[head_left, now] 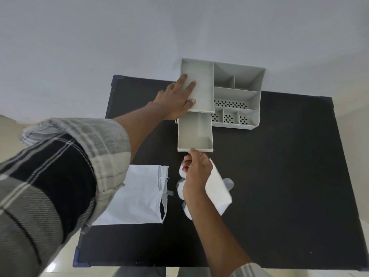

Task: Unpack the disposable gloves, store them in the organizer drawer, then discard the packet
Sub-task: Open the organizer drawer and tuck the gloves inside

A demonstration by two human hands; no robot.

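The grey desk organizer [237, 92] stands at the far side of the black table [289, 186]. Its drawer [194, 132] is pulled out toward me and has nothing in it. My left hand [176, 99] lies flat on the organizer's left top, fingers spread. My right hand [196, 172] is just in front of the drawer, thumb and forefinger touching its front edge. It is closed around thin white disposable gloves [218, 188], which stick out on both sides of the hand. The white packet [137, 194] lies flat on the table to the left, its open end facing right.
The organizer's right part has several open compartments, some with perforated floors [230, 104]. A plain pale wall [179, 27] rises directly behind the table. Blue corner caps [76, 260] mark the table's left corners. My left plaid sleeve [50, 176] fills the lower left.
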